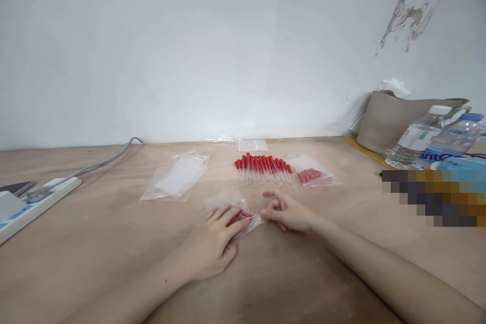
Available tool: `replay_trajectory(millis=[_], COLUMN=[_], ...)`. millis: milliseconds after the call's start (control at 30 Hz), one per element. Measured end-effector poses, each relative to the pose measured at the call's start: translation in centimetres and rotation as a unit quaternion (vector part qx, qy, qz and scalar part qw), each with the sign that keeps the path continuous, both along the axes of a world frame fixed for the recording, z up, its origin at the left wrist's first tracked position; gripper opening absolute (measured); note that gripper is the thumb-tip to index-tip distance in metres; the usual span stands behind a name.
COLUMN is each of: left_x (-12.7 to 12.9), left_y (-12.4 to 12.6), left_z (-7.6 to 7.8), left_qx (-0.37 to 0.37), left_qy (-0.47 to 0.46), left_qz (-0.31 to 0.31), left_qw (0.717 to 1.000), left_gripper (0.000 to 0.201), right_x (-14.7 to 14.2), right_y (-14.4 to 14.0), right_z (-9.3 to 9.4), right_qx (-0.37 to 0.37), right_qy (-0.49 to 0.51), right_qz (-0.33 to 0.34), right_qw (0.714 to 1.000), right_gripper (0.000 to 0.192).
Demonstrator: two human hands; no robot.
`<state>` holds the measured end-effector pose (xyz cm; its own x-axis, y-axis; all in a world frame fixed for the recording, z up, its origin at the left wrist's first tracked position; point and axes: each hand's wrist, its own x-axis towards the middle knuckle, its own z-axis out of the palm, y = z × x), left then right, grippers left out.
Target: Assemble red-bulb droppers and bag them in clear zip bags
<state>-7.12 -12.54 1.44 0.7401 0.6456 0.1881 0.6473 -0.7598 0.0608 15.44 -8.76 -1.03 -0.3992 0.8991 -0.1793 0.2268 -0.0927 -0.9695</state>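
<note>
My left hand lies flat on a small clear zip bag holding red-capped droppers, pressing it to the wooden table. My right hand rests just right of that bag, fingers loosely curled, its fingertips at the bag's edge. Beyond the hands lies a row of loose red-capped droppers. To their right sits another filled bag of droppers.
A pile of empty clear bags lies to the left, one more bag by the wall. A power strip with a grey cable sits far left. Two water bottles and a beige bag stand at right.
</note>
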Motion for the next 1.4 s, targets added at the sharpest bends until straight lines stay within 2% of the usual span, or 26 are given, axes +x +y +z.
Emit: replay_trajectory(millis=[133, 200, 267, 333, 400, 433, 500, 667, 833, 933, 1000, 1100, 1167, 1200, 1300, 1400], left_x=[-1.4, -2.2, -2.8, -3.3, -3.7, -3.8, -3.9, -4.5, -4.7, -4.7, -5.0, -6.1, -7.1, -7.6, -8.6, -8.8], left_y=[2.2, 3.8, 5.8, 7.8, 9.6, 10.3, 11.5, 12.5, 12.3, 11.9, 11.8, 12.1, 12.6, 12.9, 13.5, 13.8], left_z=[0.4, 0.2, 0.1, 0.0, 0.0, 0.0, -0.2, -1.4, -2.7, -2.7, -2.2, -1.5, -1.4, -1.5, -2.0, -2.3], left_qx=[0.051, 0.067, 0.071, 0.067, 0.055, 0.049, 0.047, 0.055, 0.068, 0.096, 0.134, 0.165, 0.136, 0.110, 0.038, 0.020], left_qy=[0.049, 0.061, 0.064, 0.064, 0.060, 0.056, 0.039, -0.006, -0.056, -0.060, -0.058, -0.051, -0.031, -0.017, 0.017, 0.025], left_qz=[0.042, 0.064, 0.055, 0.038, 0.053, 0.066, 0.086, 0.102, 0.131, 0.153, 0.196, 0.344, 0.442, 0.468, 0.471, 0.456], left_qw=[0.997, 0.994, 0.994, 0.995, 0.995, 0.995, 0.994, 0.993, 0.987, 0.982, 0.970, 0.923, 0.886, 0.877, 0.881, 0.889], left_gripper=[0.045, 0.041, 0.039, 0.036, 0.036, 0.036, 0.037, 0.037, 0.036, 0.034, 0.035, 0.042, 0.047, 0.050, 0.049, 0.040], right_x=[1.4, 2.5, 3.9, 5.7, 7.3, 7.9, 8.7, 8.4, 7.1, 6.6, 6.2, 5.8, 5.6, 5.6, 5.9, 6.5], right_y=[1.5, 2.4, 3.6, 5.1, 6.8, 7.7, 9.4, 11.8, 11.6, 11.1, 10.8, 10.7, 10.7, 10.7, 10.9, 11.2], right_z=[-0.6, -0.4, 0.2, 1.0, 1.8, 2.1, 2.4, 1.8, 1.6, 1.8, 1.9, 1.9, 1.9, 1.9, 2.0, 2.1], right_qx=[0.063, 0.128, 0.215, 0.278, 0.290, 0.264, 0.229, 0.192, 0.160, 0.145, 0.136, 0.124, 0.116, 0.113, 0.108, 0.132], right_qy=[-0.034, -0.075, -0.144, -0.229, -0.315, -0.363, -0.419, -0.463, -0.495, -0.502, -0.505, -0.503, -0.494, -0.486, -0.452, -0.408], right_qz=[-0.088, -0.125, -0.172, -0.226, -0.258, -0.266, -0.256, -0.231, -0.221, -0.230, -0.241, -0.261, -0.276, -0.285, -0.309, -0.325], right_qw=[0.994, 0.981, 0.951, 0.905, 0.866, 0.853, 0.841, 0.834, 0.825, 0.821, 0.818, 0.814, 0.816, 0.818, 0.830, 0.843], right_gripper=[0.041, 0.035, 0.026, 0.017, 0.016, 0.017, 0.019, 0.029, 0.027, 0.026, 0.026, 0.028, 0.032, 0.034, 0.033, 0.022])
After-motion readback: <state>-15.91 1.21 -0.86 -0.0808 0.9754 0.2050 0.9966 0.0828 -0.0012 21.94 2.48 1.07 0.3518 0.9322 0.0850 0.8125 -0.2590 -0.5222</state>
